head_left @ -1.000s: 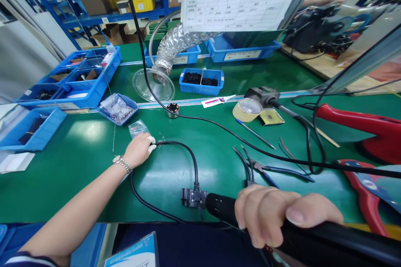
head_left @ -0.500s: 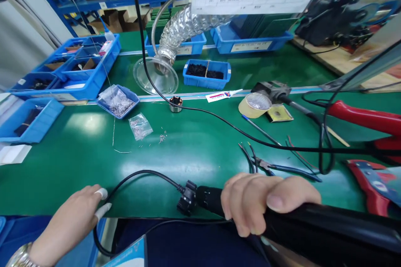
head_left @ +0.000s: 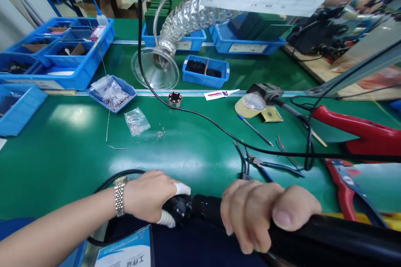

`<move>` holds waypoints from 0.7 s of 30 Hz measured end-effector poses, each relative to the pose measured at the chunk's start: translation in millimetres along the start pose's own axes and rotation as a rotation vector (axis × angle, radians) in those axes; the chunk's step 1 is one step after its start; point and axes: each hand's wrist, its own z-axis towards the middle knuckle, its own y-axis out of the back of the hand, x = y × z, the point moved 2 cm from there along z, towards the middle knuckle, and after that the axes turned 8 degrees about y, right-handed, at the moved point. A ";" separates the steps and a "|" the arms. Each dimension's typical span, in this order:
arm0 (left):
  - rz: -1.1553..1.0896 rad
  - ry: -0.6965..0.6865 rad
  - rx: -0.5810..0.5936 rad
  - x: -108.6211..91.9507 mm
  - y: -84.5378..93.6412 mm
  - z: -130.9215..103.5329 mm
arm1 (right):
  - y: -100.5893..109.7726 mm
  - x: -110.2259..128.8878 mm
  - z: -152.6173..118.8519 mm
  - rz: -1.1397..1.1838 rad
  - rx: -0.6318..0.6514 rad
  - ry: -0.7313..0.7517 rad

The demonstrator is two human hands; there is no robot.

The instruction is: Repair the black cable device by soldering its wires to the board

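My right hand is wrapped round a thick black tube, which runs out past the lower right. My left hand, with white covers on two fingertips, pinches the black end fitting at the tube's narrow end. From that fitting a black cable curves left, partly behind my left hand and wrist. The underside of the fitting is hidden. Pliers with dark blue handles and cut wire ends lie just beyond my right hand.
A small copper-wound ring, a bag of pins and loose pins lie mid-bench. Behind stand blue bins and an extraction funnel. Red-handled tools lie right. A black cord crosses the bench. Another person's hand shows at top right.
My left hand has moved right from the cable and closed on the end fitting. My right hand keeps its hold on the tube. The view has shifted slightly.
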 end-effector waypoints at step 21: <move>0.075 0.242 -0.289 -14.3 -41.8 -14.3 | -0.7 -2.5 1.3 0.017 0.064 -0.066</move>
